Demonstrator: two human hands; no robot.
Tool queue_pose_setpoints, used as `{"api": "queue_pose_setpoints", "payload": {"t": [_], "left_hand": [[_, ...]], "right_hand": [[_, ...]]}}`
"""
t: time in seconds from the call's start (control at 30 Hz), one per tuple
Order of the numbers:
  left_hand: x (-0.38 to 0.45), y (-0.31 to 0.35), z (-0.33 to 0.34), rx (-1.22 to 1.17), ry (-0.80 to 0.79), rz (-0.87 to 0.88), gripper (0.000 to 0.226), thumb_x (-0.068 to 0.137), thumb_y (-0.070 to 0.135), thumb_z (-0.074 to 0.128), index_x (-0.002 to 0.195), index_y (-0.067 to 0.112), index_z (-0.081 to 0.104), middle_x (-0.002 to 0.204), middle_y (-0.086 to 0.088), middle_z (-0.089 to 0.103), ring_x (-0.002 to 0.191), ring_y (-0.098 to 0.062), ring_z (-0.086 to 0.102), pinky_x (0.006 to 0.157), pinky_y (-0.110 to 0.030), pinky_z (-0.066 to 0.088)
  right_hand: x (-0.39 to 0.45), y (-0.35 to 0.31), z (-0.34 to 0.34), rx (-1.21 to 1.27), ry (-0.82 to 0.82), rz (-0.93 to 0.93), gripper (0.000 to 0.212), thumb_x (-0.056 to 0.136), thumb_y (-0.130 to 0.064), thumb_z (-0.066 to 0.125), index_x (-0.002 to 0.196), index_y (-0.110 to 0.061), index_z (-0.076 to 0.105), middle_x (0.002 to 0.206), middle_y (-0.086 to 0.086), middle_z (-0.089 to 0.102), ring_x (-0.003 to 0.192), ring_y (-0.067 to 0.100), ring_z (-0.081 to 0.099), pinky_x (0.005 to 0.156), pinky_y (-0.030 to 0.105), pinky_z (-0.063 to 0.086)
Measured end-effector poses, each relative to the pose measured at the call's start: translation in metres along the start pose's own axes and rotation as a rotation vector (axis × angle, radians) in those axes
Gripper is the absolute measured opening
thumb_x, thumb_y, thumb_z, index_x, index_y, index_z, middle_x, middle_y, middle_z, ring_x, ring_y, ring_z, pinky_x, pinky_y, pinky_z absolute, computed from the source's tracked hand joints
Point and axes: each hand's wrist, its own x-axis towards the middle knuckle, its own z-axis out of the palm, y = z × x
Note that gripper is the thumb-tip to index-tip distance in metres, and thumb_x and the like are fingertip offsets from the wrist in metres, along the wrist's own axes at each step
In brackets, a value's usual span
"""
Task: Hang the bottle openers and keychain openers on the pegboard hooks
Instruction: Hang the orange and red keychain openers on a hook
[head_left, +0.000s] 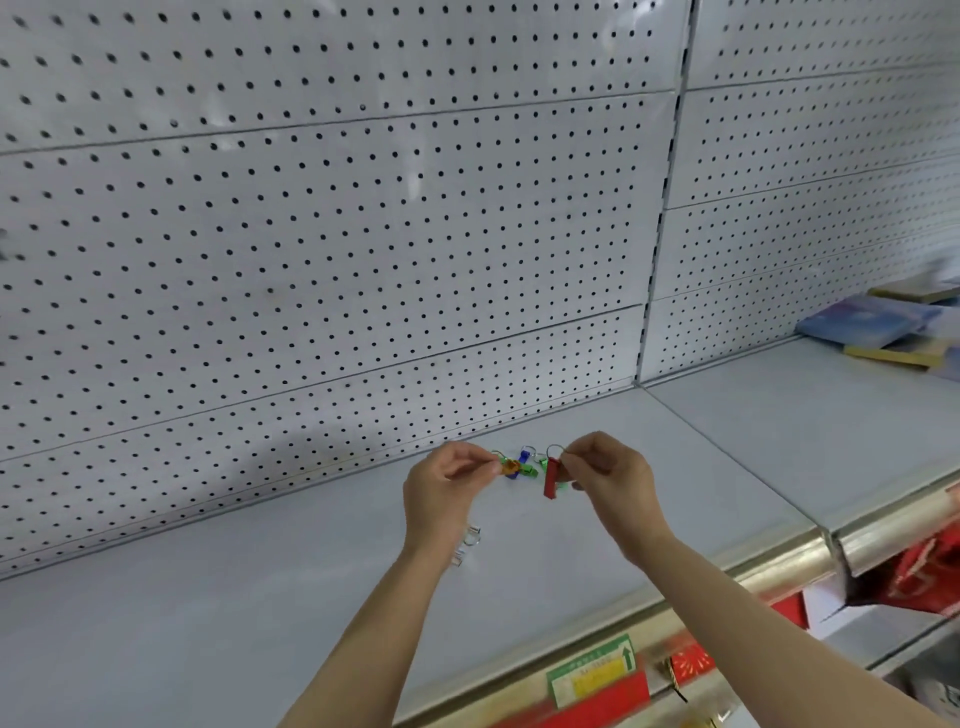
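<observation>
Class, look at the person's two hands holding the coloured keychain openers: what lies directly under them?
Under the left hand and right hand lies the grey shelf, with small clear clips beside the left wrist. Whatever the forearms cover stays hidden.

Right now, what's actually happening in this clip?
A person stands at a grey store shelf backed by a white perforated pegboard. Both hands work a small cluster of coloured keychain openers held just above the shelf. The left hand pinches the orange opener, with green and blue ones bunched beside it, while the right hand pinches the red bar-shaped opener by its wire ring. Nothing hangs on the pegboard yet, and no hooks are visible on it. Small silver clips lie on the shelf.
</observation>
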Motion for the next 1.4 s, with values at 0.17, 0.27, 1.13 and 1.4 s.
{"api": "queue_pose_setpoints", "payload": {"t": [0.17,0.27,1.13,1.4], "left_hand": [[-0.017,0.026,-0.016,-0.049,0.075,-0.025,0.013,0.077,0.008,0.081,0.089,0.012,0.077,0.081,0.0,0.078,0.083,-0.011,0.074,0.07,-0.017,0.053],[-0.035,0.039,-0.03,0.006,0.071,-0.052,0.007,0.076,0.012,0.08,0.076,0.019,0.08,0.076,0.001,0.077,0.081,-0.015,0.074,0.065,-0.024,0.049],[-0.174,0.189,-0.241,-0.017,0.191,0.136,0.006,0.084,0.008,0.077,0.088,0.004,0.078,0.077,-0.007,0.074,0.069,-0.015,0.07,0.07,-0.027,0.061],[-0.163,0.214,-0.319,0.005,0.242,0.25,0.007,0.088,0.008,0.072,0.092,0.009,0.078,0.083,-0.007,0.075,0.073,-0.014,0.071,0.074,-0.028,0.061]], "right_hand": [[-0.022,-0.032,0.02,0.077,-0.042,-0.035,0.01,0.086,-0.002,0.061,0.077,-0.006,0.065,0.074,0.008,0.075,0.072,0.019,0.073,0.073,0.034,0.056],[-0.041,-0.045,0.028,0.101,-0.074,-0.043,0.008,0.086,-0.004,0.062,0.079,-0.007,0.066,0.076,0.008,0.075,0.074,0.02,0.074,0.075,0.036,0.058],[-0.211,-0.217,0.14,0.374,-0.273,-0.218,0.005,0.087,-0.005,0.066,0.083,-0.002,0.068,0.08,0.014,0.075,0.074,0.026,0.072,0.066,0.029,0.056],[-0.231,-0.26,0.211,0.415,-0.27,-0.256,0.005,0.087,-0.005,0.066,0.082,-0.002,0.068,0.079,0.013,0.075,0.075,0.027,0.074,0.066,0.032,0.058]]}}
